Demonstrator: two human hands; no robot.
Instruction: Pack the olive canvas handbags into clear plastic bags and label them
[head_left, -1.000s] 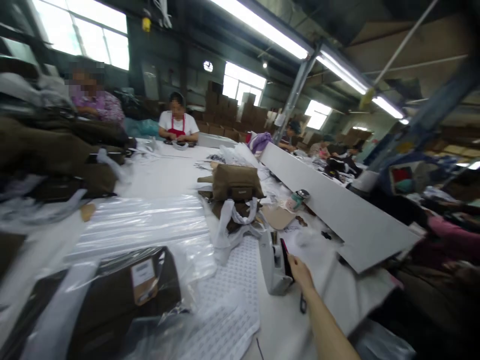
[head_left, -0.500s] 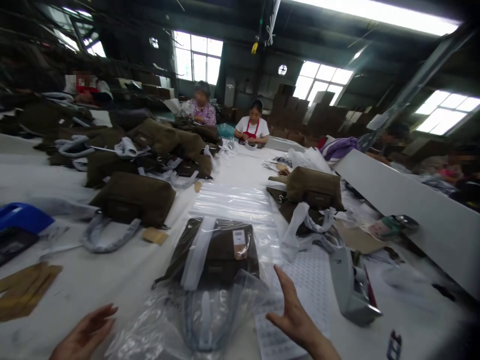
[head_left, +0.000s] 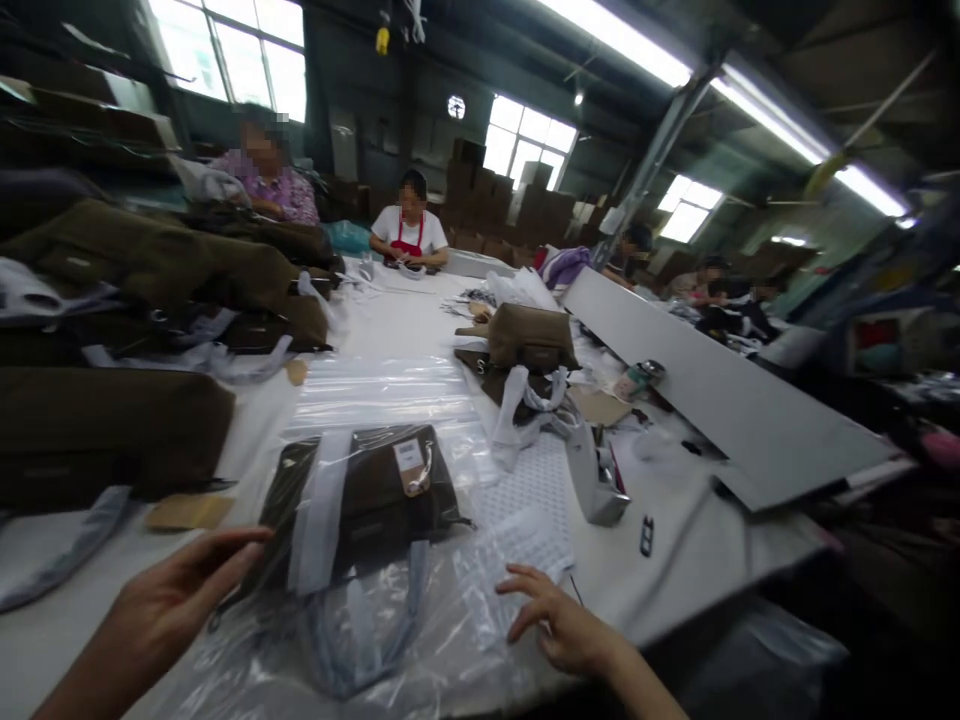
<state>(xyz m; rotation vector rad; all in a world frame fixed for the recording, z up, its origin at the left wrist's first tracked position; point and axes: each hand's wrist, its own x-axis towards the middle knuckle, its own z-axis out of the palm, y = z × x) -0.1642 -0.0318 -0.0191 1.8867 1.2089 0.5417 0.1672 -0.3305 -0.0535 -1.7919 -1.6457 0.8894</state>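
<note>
A dark brown handbag [head_left: 375, 505] lies flat inside a clear plastic bag [head_left: 255, 650], its wrapped handles toward me and a paper tag [head_left: 411, 466] on its upper right. At the handbag's left edge is my left hand [head_left: 184, 585], fingers stretched forward and nothing seen in them; whether it touches the plastic I cannot tell. My right hand [head_left: 551, 615] hovers near the plastic's right side, fingers spread and slightly bent, holding nothing. Beneath and beyond the handbag lie flat clear plastic bags [head_left: 390, 390]. A sheet of small white labels [head_left: 532, 500] lies to the right.
Brown bags [head_left: 105, 430] are heaped on the left, and another bag [head_left: 532, 338] lies at the right. A tape dispenser [head_left: 596, 475], thread snips [head_left: 646, 536] and a long white board [head_left: 712, 400] are farther right. Two people sit at the table's far end.
The view has turned right. My left hand has come up to the handbag's left edge. My right hand has moved lower, beside the plastic, its fingers more bent.
</note>
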